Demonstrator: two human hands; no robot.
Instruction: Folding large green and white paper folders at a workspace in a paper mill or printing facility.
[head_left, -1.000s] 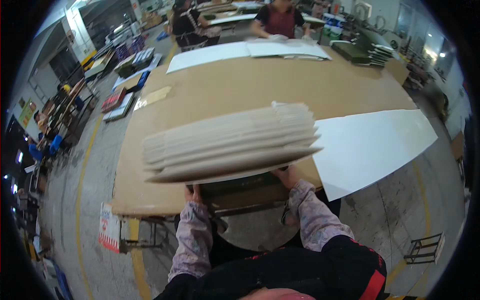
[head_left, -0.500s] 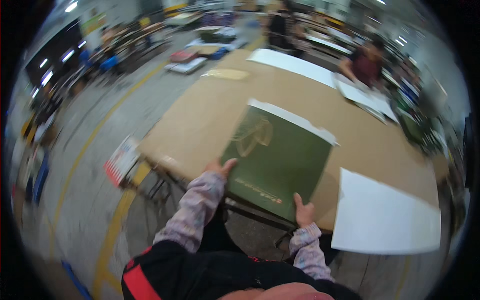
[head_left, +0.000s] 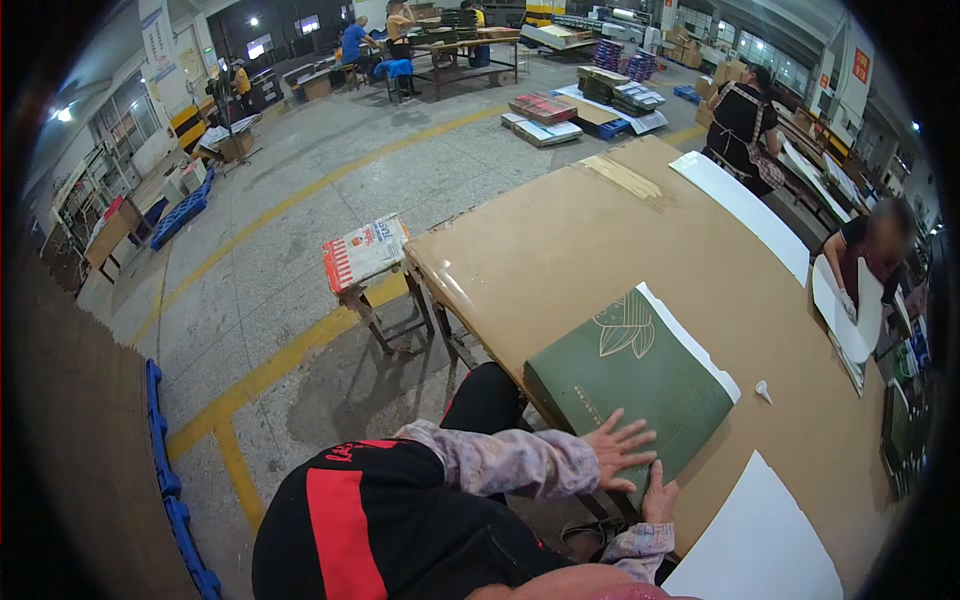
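Observation:
A dark green cardboard box [head_left: 640,370] with a gold leaf drawing lies at the near edge of the brown table [head_left: 540,270]. A white flap shows along its far right side. My left hand [head_left: 618,452] reaches across and lies on the box's near right part, its fingers spread flat. At the near right corner, my right hand [head_left: 658,497] grips the edge with its thumb pointing up; its other fingers are partly hidden. A white sheet [head_left: 760,530] lies just right of this hand.
On the table are a small white nozzle [head_left: 763,391], a tan strip patch [head_left: 625,178] and a long white sheet [head_left: 745,215]. A co-worker [head_left: 868,250] handles white board at the right. Left of the table stands a stool [head_left: 367,250] with a printed bag; a blue pallet [head_left: 165,450] is lower left.
My left hand has left the box's left edge and now lies flat near its right corner. The view has swung left, and the box appears turned and close to the table edge.

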